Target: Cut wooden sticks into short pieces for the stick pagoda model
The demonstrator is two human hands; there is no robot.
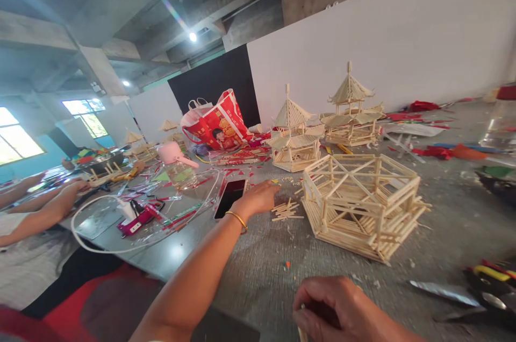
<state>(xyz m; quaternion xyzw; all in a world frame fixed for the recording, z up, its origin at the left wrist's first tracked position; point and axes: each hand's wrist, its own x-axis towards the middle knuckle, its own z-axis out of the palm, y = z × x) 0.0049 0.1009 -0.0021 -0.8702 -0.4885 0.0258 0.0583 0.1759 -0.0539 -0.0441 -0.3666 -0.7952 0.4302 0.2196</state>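
Observation:
My left hand (258, 198), with a gold bangle at the wrist, reaches to a small pile of short wooden sticks (287, 209). Its fingers are curled together at the pile's far left edge; whatever they pinch is hidden. Low in the view, my right hand (336, 304) is closed in a pinch, and the end of a thin wooden stick (302, 328) shows below the thumb. Between and beyond my hands stands a six-sided wooden stick frame (363, 207) with a railing and cross braces, touched by neither hand.
Two stick pavilions (296, 140) stand behind the frame. Scissors (479, 293) lie at the right. Left of my hand are a phone (230, 198), a pink-topped bottle (177, 164) and a power strip (137, 221) with a white cord. Another person's arms (48, 199) are at far left.

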